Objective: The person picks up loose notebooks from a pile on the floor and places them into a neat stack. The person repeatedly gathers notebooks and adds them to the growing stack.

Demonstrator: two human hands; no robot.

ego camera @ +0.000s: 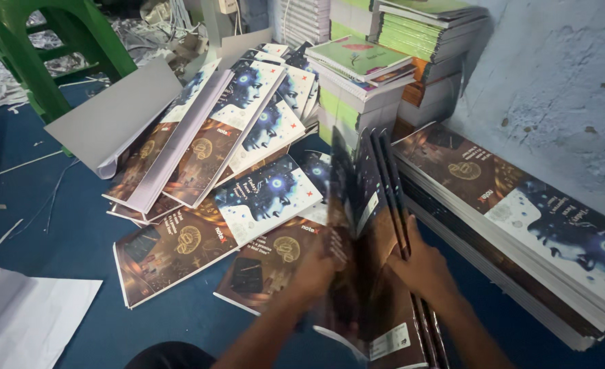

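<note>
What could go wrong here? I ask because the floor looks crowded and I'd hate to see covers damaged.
The left hand and right hand hold a bundle of covers upright on edge; it could slip or fan out. The loose covers on the floor overlap unevenly and may slide or crease if bumped. The tall stack of books behind looks uneven and might topple.

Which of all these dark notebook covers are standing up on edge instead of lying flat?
The bundle of covers gripped between the left hand and right hand. It stands upright on edge; the scattered covers and the long stack lie flat.
</note>
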